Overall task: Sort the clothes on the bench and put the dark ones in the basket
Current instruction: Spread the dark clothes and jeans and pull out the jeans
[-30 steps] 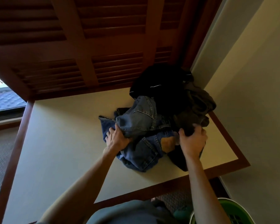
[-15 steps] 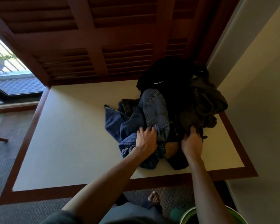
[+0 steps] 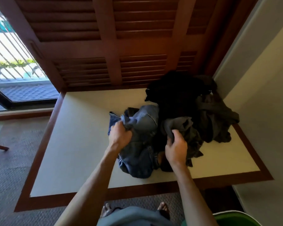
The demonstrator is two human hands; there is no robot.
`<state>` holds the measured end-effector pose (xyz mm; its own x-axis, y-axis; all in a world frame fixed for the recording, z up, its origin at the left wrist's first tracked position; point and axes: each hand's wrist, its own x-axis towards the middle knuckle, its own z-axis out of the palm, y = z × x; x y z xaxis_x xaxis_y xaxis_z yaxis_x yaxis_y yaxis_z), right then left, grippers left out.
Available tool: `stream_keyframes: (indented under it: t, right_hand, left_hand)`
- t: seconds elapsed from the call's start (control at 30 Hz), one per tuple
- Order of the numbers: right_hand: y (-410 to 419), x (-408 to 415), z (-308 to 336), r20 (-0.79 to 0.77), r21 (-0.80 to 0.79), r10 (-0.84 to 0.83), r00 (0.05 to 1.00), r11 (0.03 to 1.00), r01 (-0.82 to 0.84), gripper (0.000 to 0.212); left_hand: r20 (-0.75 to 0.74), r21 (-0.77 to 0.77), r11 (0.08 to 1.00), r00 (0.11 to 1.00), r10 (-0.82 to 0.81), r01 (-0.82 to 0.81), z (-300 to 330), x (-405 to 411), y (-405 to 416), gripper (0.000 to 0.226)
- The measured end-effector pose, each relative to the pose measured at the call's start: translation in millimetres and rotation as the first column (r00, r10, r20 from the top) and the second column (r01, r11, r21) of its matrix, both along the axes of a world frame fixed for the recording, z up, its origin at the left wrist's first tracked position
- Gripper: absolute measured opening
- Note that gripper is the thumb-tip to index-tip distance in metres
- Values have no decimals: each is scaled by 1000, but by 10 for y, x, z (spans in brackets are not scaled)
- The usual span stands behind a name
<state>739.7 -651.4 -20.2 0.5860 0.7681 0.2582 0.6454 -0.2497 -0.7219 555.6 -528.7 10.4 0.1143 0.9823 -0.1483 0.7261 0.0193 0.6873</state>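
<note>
At the far left we see a glass door (image 3: 15,62) with pale railings and greenery outside, and below it grey carpet (image 3: 15,160) running up to the bench (image 3: 72,144), a cream top framed by a dark wood border. Behind the bench stands a wall of brown louvred shutters (image 3: 121,38). Moving right along the bench top, we come to the blue jeans (image 3: 140,144), crumpled in a heap towards the front middle, with a frayed hem sticking out at their upper left. Our left hand (image 3: 120,137) is clenched round a bunch of that denim near the top left of the heap, knuckles up and fingers buried in the fabric. Just right of it, our right hand (image 3: 176,147) grasps a fold of a grey garment (image 3: 178,126), thumb on top and fingers curled beneath (the fingertips themselves are hidden by the cloth). That grey piece lies against the jeans and runs back into the dark pile (image 3: 186,101), black and charcoal clothes heaped in the bench's back right corner beside the pale wall (image 3: 260,95). At the bottom right, on the floor by our bare feet, we see only the green rim of the basket (image 3: 227,215); its inside is out of view.
</note>
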Motion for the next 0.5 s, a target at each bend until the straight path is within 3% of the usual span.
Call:
stream_keyframes:
  t: [0.2, 0.33, 0.43, 0.5]
  right_hand:
    - [279, -710, 515, -15, 188, 131, 991, 974, -126, 17]
    - [345, -1174, 572, -112, 170, 211, 971, 967, -190, 13]
    - [302, -1421, 313, -285, 40, 228, 931, 973, -226, 12]
    - [198, -1521, 40, -319, -155, 221, 922, 947, -281, 16]
  left_hand:
    - [236, 197, 970, 967, 90, -139, 685, -979, 404, 33]
    - [287, 226, 949, 946, 151, -220, 1056, -1464, 420, 21]
    - [18, 58, 998, 1000, 24, -25, 830, -1651, 497, 22]
    - [-222, -135, 984, 964, -145, 116, 580, -1724, 494, 30]
